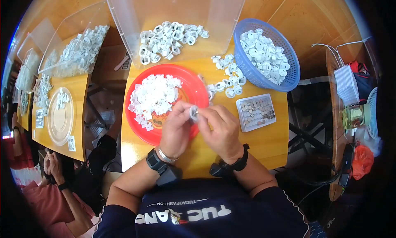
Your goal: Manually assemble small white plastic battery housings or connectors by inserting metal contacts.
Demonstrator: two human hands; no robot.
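Observation:
Both hands meet over the near right rim of a red plate [194, 87]. My left hand [175, 128] pinches a small white round plastic part [193, 113] between thumb and fingers. My right hand [222, 128] touches the same part from the right with its fingertips. A heap of small white square pieces [153, 97] lies on the plate just left of my hands. Each wrist wears a black band.
A small white tray of tiny round metal pieces [256, 111] lies right of my hands. A blue basket [288, 79] of white round parts stands behind it, loose ones [226, 79] beside it. A clear bin [173, 21] holds more. Another person [53, 184] sits at the left table.

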